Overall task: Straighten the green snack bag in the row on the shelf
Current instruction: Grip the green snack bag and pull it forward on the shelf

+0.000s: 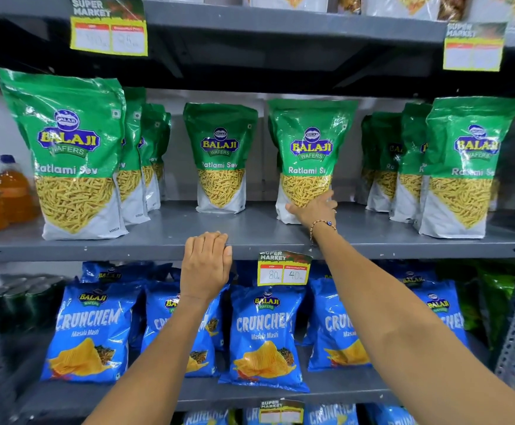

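Observation:
A green snack bag (pixel 309 148) labelled Ratlami Sev stands on the grey shelf (pixel 164 231), right of centre, leaning a little to the left. My right hand (pixel 314 208), with a bead bracelet on the wrist, grips the bag's lower right front. My left hand (pixel 205 265) rests with curled fingers over the shelf's front edge and holds no object. Another green bag (pixel 221 157) stands upright just left of the held one.
More green bags stand in rows at the far left (pixel 72 154) and far right (pixel 461 167). Orange drink bottles (pixel 1 194) stand at the left end. Blue Crunchem bags (pixel 263 335) fill the shelf below. A price tag (pixel 283 268) hangs from the shelf edge.

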Demonstrator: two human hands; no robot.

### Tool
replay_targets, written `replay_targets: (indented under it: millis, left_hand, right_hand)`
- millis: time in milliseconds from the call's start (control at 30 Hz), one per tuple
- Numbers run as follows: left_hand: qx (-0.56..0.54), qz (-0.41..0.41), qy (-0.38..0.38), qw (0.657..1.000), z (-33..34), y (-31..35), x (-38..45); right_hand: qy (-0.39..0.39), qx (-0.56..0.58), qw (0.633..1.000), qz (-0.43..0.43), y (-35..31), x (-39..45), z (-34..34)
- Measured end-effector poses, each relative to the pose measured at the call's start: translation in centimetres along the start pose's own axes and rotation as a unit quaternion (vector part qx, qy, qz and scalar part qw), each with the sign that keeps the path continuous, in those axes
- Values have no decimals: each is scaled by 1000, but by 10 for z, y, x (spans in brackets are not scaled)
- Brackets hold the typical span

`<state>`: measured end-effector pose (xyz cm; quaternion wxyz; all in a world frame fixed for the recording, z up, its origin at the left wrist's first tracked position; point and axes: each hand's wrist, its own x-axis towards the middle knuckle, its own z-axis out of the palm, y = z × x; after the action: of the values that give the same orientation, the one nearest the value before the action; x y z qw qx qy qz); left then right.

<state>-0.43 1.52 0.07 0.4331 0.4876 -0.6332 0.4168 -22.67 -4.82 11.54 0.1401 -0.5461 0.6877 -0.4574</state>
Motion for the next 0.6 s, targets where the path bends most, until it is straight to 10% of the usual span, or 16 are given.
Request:
replay_targets:
  millis: [600]
  left_hand:
    - [-14,-23,-46,999,-7,4,-1]
  right_hand:
    - [34,-36,997,-59,19,-40,-26]
